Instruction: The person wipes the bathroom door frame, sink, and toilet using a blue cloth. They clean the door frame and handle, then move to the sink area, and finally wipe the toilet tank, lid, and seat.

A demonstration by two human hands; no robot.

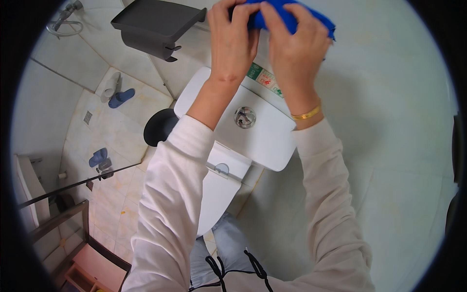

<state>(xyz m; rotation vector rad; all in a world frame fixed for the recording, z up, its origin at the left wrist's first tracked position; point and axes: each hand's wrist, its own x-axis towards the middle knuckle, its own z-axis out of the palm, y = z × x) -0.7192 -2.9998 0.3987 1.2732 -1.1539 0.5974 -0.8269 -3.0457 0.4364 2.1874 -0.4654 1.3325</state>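
A blue cloth [288,16], partly cut off by the top of the view, is gripped between both hands. My left hand [233,40] has its fingers bent over the cloth's left part. On its right part, my right hand [297,43] holds the fabric with fingers spread; a gold bracelet [307,113] circles that wrist. Below the hands stands a white toilet with its tank lid [268,137] on and a round chrome flush button [244,117] in it. The toilet's seat lid [218,199] is down. What lies under the cloth is hidden.
A dark grey toilet paper holder [160,20] juts from the wall at upper left. Beside the tank sits a black bin [160,126]. A sticker strip [265,79] is on the wall behind the tank. Blue slippers [121,98] lie on the floor, beyond a dark-edged glass panel [82,182].
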